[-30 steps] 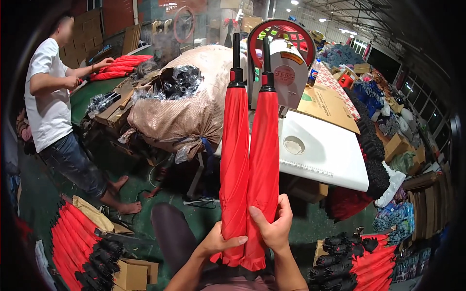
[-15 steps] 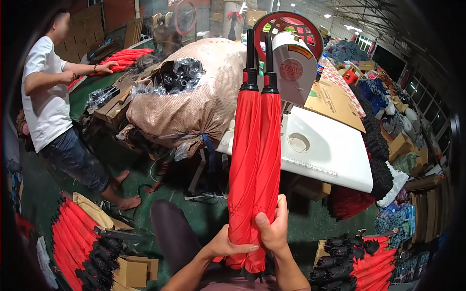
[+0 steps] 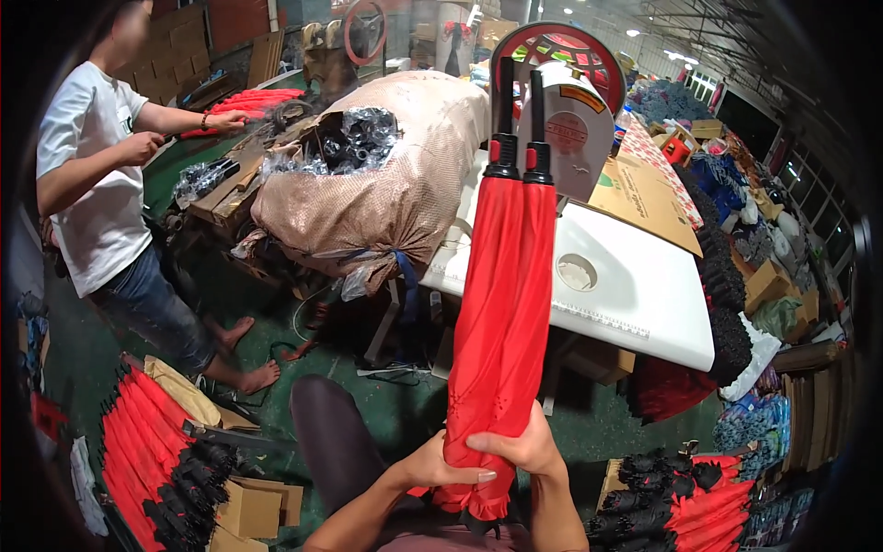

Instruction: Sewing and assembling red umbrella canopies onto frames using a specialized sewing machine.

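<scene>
Two folded red umbrellas (image 3: 501, 304) stand side by side before me, black handles with red buttons uppermost, canopy ends low near my lap. My left hand (image 3: 448, 465) is wrapped round their lower part from the left, its thumb lying across the cloth. From the right, my right hand (image 3: 521, 443) grips the same bundle slightly higher, thumb pressed on the front. Most fingers of both hands are hidden behind the umbrellas.
A white sewing-machine table (image 3: 635, 285) stands ahead, a large woven sack (image 3: 368, 207) left of it. Red umbrella piles lie at lower left (image 3: 152, 451) and lower right (image 3: 704, 501). A co-worker (image 3: 106, 175) stands at far left beside more umbrellas.
The umbrellas have shifted right in view and lean a little more. My right hand has slid lower on them. The co-worker has moved, the reaching arm extended farther right.
</scene>
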Action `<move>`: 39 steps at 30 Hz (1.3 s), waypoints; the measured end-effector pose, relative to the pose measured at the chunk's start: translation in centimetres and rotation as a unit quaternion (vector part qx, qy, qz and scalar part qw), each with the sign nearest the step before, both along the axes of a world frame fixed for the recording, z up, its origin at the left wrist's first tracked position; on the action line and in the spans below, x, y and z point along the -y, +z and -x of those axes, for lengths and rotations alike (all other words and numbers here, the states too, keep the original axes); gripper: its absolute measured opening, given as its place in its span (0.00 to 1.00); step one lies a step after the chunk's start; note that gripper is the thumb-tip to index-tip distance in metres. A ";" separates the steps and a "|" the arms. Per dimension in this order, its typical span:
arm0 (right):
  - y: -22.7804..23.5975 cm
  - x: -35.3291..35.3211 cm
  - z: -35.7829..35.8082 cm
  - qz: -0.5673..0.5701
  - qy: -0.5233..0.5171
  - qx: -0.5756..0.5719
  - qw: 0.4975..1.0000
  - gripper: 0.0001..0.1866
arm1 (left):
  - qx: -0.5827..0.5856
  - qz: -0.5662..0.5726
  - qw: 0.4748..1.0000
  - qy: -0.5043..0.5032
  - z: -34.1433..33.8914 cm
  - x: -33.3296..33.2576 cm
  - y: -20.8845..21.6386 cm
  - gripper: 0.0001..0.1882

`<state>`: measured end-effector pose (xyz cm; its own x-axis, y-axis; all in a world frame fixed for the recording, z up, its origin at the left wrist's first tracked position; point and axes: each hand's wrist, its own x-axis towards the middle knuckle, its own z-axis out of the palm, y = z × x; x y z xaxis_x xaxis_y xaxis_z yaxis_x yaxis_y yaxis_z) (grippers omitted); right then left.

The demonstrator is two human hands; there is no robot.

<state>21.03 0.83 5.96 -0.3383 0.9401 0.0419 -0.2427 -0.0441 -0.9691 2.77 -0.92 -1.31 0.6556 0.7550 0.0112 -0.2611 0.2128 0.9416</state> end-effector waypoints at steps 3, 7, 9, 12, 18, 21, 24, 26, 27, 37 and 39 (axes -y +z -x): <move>0.7 0.3 -0.2 -0.031 0.048 0.010 0.998 0.25 | 0.012 -0.002 1.000 0.017 -0.1 0.7 0.4 0.41; 0.7 0.7 0.8 -0.004 -0.043 0.039 0.998 0.25 | 0.018 0.024 0.997 0.072 0.0 2.1 -0.4 0.38; 1.3 0.5 0.6 -0.005 -0.040 0.027 0.999 0.25 | -0.022 0.027 0.995 0.089 0.1 2.6 -1.5 0.42; 2.2 0.1 0.9 -0.002 -0.045 0.017 0.999 0.25 | -0.015 -0.046 0.990 0.131 -0.1 3.6 -0.6 0.49; 5.6 -2.5 3.0 -0.062 -0.019 -0.053 0.997 0.23 | -0.071 -0.135 0.968 0.200 1.1 2.8 3.1 0.53; 7.4 -3.7 5.0 -0.075 0.009 -0.084 0.994 0.23 | -0.146 -0.191 0.933 0.268 2.5 2.8 5.9 0.54; 8.2 -3.8 7.1 -0.070 0.038 -0.113 0.990 0.23 | -0.180 -0.172 0.937 0.245 5.4 3.6 7.8 0.53; 7.9 -3.6 8.8 -0.081 0.060 -0.091 0.991 0.23 | -0.198 -0.161 0.940 0.227 7.7 4.7 8.8 0.52; 7.6 -3.4 9.6 -0.086 0.068 -0.080 0.991 0.24 | -0.185 -0.134 0.947 0.227 9.2 5.3 9.3 0.51; -0.3 -0.7 12.8 0.093 -0.028 -0.256 0.962 0.20 | -0.281 0.028 0.954 0.104 15.4 13.9 8.7 0.51; -2.1 0.3 12.4 0.128 -0.076 -0.177 0.973 0.18 | -0.296 0.065 0.949 0.082 15.5 14.0 8.7 0.51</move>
